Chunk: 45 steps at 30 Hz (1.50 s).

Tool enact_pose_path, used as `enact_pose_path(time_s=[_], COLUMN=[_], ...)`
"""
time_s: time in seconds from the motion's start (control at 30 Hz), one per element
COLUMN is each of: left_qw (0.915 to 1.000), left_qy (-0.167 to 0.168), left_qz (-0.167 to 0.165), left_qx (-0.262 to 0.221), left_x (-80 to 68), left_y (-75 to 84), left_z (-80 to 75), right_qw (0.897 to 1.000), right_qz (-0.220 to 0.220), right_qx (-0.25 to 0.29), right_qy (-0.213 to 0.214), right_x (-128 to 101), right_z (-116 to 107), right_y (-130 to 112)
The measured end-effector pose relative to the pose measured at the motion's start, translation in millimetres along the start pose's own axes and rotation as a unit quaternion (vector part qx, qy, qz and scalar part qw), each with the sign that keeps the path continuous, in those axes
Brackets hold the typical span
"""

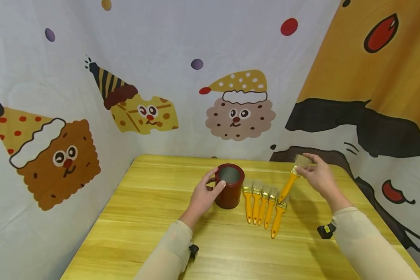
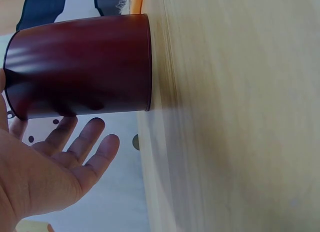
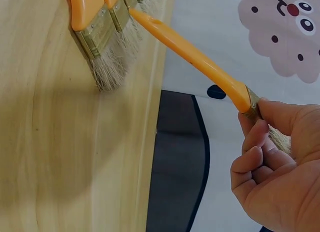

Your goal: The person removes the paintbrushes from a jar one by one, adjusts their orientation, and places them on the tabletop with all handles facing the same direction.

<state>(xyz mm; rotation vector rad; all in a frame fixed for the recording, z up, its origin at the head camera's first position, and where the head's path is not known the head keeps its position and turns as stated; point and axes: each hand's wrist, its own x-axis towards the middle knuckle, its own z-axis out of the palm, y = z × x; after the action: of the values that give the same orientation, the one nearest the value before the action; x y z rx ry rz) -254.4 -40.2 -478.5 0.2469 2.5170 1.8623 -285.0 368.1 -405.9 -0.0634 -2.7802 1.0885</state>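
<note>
A dark red can [image 1: 227, 194] with an open top stands upright on the table. My left hand [image 1: 204, 194] holds it near the rim, thumb at the front and fingers at the left side; in the left wrist view, the lower fingers [image 2: 97, 159] are spread off its wall. My right hand [image 1: 318, 175] pinches a paintbrush [image 1: 288, 184] at its metal band, bristles up and the orange handle [image 3: 200, 61] slanting down to the left. Several like paintbrushes [image 1: 257, 200] lie side by side right of the can, bristles away from me. The held brush's handle end is close above the rightmost one [image 1: 278, 219].
The wooden table [image 1: 154, 233] meets a white cloth backdrop [image 1: 154, 39] printed with cartoon figures at its far side. The cloth also hangs at the left and right. A small black device [image 1: 325, 231] is strapped by my right wrist.
</note>
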Motion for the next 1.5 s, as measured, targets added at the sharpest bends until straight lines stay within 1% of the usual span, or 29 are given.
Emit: enact_pose_path(time_s=[0.33,0.93,1.07,1.5], left_qw=[1.0,1.0,1.0,1.0], left_qy=[-0.001,-0.004,-0.004,-0.002], left_qz=[0.001,0.0,0.006,0.0], left_qx=[-0.001,-0.003,0.0,-0.001], left_x=[0.0,-0.9,-1.0,0.6], left_y=[1.2,2.6,1.5,-0.6], left_z=[-0.3,-0.9,-0.7,0.8], right_qw=[1.0,0.998,0.998,0.996], right_qz=[0.009,0.032,0.035,0.031], right_qx=[0.011,0.034,0.039,0.062], right_qy=[-0.021,-0.043,-0.047,-0.049], right_x=[-1.0,-1.7,-2.3,-3.4], right_z=[10.1,31.2,36.6,42.4], right_y=[2.6,4.6,4.1,2.9])
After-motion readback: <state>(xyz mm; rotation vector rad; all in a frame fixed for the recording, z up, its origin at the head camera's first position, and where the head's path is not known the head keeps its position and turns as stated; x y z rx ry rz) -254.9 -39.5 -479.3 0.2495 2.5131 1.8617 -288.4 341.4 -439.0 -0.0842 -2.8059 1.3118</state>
